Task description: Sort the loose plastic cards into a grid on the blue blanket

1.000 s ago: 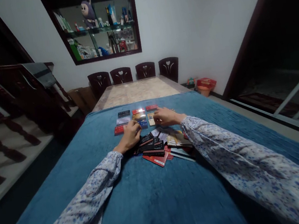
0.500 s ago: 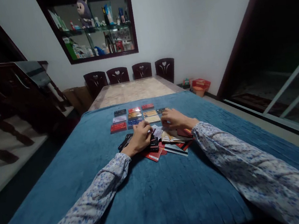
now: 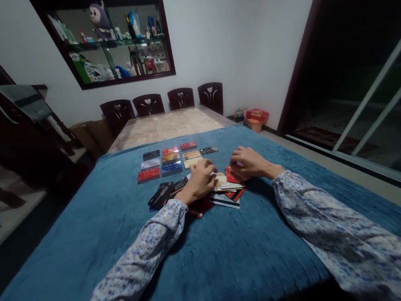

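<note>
A bare left hand (image 3: 200, 176) is arching over a loose pile of thin, rectangular, mixed-colour cards (image 3: 225, 200); whether it is pinching one, I cannot tell. At the pile's two o'clock, a right hand (image 3: 250, 161) is resting bent fingers at a flat red card (image 3: 232, 175), its grip unclear. Rows of multicoloured cards (image 3: 170, 158) are lying at eleven o'clock on a blue, textured cloth (image 3: 217, 263).

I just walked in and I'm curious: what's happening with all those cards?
A person's left hand is over a loose pile of cards. The right hand is at a red card there; its grip is unclear. Beyond the pile, more cards lie in rows on the blue cloth.
</note>
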The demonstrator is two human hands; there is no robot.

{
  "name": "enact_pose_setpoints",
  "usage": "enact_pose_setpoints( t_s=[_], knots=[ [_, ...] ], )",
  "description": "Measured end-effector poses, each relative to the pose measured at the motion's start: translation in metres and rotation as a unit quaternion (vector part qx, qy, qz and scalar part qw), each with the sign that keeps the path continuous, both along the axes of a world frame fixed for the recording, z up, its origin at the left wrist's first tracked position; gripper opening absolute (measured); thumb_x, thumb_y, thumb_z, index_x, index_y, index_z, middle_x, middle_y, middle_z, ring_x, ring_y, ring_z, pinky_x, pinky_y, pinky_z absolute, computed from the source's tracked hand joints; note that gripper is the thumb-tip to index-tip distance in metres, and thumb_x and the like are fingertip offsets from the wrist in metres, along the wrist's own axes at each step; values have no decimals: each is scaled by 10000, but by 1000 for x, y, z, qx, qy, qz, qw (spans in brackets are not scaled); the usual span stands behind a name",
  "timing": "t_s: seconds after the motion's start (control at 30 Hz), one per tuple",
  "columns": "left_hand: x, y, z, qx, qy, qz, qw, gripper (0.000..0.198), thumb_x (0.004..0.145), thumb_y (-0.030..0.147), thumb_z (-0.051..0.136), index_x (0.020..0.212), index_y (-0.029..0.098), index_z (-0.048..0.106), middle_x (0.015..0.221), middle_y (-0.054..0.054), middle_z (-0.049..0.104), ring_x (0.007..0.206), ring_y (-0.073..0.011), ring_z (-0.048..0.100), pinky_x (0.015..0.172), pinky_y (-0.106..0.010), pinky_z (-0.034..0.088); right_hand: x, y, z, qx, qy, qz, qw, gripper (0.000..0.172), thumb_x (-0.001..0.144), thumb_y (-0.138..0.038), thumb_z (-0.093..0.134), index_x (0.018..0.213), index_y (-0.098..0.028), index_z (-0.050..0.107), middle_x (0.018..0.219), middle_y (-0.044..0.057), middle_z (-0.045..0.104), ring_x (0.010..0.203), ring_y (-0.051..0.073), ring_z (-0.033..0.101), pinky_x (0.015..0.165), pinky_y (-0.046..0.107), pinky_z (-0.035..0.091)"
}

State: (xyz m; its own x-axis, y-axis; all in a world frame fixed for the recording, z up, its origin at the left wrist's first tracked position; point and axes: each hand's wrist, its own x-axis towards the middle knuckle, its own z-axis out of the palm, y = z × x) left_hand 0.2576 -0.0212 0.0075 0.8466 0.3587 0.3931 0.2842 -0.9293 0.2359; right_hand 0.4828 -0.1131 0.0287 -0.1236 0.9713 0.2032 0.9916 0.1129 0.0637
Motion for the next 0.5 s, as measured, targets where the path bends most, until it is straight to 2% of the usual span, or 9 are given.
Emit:
enact_pose_setpoints(
  t_s=[0.27, 0.5],
  knots=[
    [26, -6, 2, 10, 59, -2, 998, 291, 925, 178, 536, 1186, 207, 662, 1315, -137, 581, 1223, -315, 495, 997, -522, 378, 14, -18, -8, -31, -6, -55, 998, 291, 980, -401, 562, 1053, -210, 769, 1107, 134, 718, 1061, 281, 536, 769, 352, 357],
    [43, -5, 4, 21, 104, 0, 994, 358, 917, 144, 516, 1249, 198, 638, 1395, -148, 557, 1250, -329, 475, 980, -541, 395, 13, -25, -11, -66, -17, -66, 995, 362, 991, -473, 538, 1078, -217, 777, 1163, 137, 728, 1097, 305, 541, 796, 368, 385]
  ],
)
